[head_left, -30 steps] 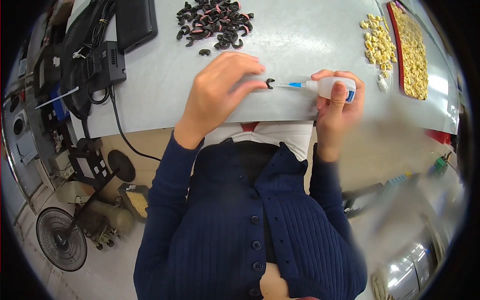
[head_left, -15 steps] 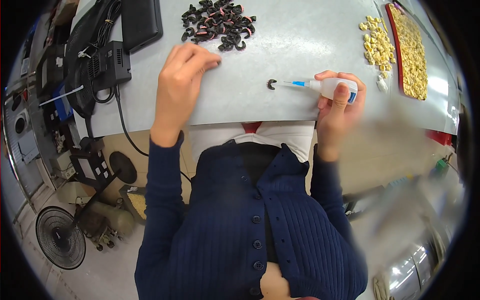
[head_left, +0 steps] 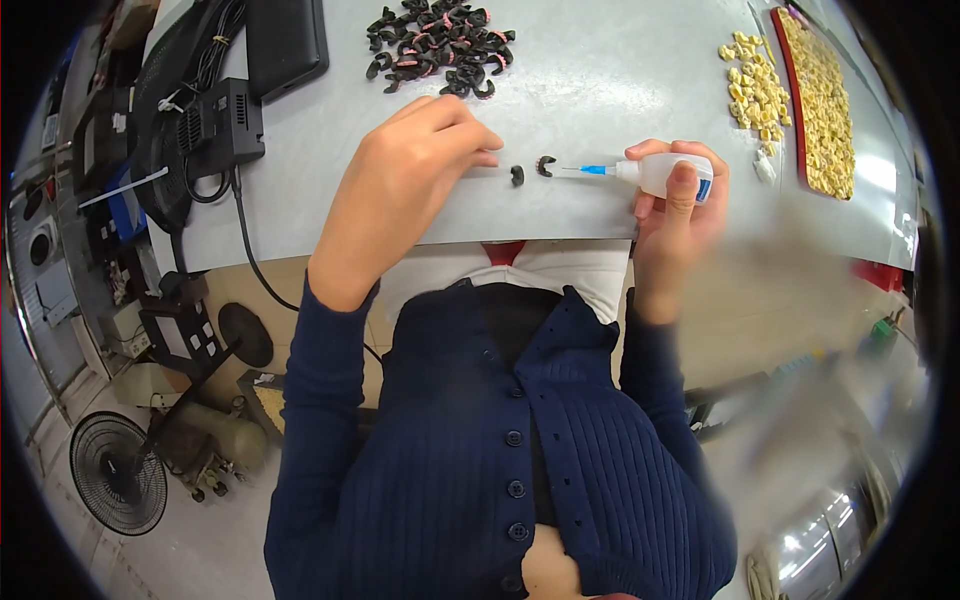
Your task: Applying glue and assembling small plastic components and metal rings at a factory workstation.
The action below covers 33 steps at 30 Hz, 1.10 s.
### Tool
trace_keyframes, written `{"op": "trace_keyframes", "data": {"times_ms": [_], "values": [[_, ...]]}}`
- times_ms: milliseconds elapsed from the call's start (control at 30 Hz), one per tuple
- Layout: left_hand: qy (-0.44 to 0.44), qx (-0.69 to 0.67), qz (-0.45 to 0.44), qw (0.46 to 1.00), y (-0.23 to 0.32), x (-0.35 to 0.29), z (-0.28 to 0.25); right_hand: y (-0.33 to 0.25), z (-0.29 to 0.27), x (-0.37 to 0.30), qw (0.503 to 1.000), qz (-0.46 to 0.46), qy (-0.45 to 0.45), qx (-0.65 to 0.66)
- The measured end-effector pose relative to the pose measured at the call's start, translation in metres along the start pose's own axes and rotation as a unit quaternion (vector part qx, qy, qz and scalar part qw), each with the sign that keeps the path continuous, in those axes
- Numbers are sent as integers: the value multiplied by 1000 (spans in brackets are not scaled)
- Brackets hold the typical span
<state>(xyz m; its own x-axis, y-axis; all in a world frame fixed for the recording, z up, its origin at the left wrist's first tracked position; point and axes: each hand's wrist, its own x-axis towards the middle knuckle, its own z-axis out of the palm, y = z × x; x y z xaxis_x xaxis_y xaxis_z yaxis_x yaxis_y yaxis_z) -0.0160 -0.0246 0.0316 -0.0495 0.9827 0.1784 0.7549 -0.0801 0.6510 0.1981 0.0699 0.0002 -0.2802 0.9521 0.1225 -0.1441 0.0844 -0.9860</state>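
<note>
My right hand (head_left: 684, 205) is wrapped round a white squeeze bottle (head_left: 655, 176) with a blue-based needle tip (head_left: 592, 170), held level and pointing left. Close to the needle's end lies a small black C-shaped piece (head_left: 546, 166) on the table. A second black curved piece (head_left: 517, 176) is just left of it, beyond the fingertips of my left hand (head_left: 415, 165). My left thumb and forefinger are slightly apart, with nothing visible between them. Farther back is a pile of similar black curved pieces (head_left: 440, 45), some with pink edges.
On the right of the grey table (head_left: 600, 100) are loose yellowish pieces (head_left: 757, 90) beside a red-edged tray (head_left: 802, 120) full of them, and a small white item (head_left: 765, 166). At the left stand a black boxy device (head_left: 225, 122) with a cable and a flat black case (head_left: 287, 45).
My left hand has moved right from the pile's near side toward the needle. A second black piece now shows beside the first. My right hand holds the bottle almost unmoved.
</note>
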Motion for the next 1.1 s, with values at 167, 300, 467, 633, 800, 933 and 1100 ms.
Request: {"op": "trace_keyframes", "data": {"times_ms": [167, 300, 467, 633, 800, 933, 1100], "values": [[50, -54, 19, 997, 9, -5, 19, 2, -2, 2, 1000, 1, 5, 8], [55, -41, 29, 997, 6, -8, 32, 0, -1, 1, 999, 8, 25, 26], [17, 23, 23, 999, 21, -15, 9, 1, -3, 1, 999, 7, 32, 31], [-97, 165, -15, 981, 43, -15, 1, 0, -1, 1, 999, 6, 28, 30], [-114, 133, -32, 984, 46, -4, 7, -1, -1, 0, 999, 15, 33, 35], [-49, 42, -34, 997, 32, -10, 8, -1, -3, -1, 998, 22, 30, 48], [-16, -32, 6, 999, 16, -18, 22, -5, 0, -12, 999, 28, 7, 31]]}}
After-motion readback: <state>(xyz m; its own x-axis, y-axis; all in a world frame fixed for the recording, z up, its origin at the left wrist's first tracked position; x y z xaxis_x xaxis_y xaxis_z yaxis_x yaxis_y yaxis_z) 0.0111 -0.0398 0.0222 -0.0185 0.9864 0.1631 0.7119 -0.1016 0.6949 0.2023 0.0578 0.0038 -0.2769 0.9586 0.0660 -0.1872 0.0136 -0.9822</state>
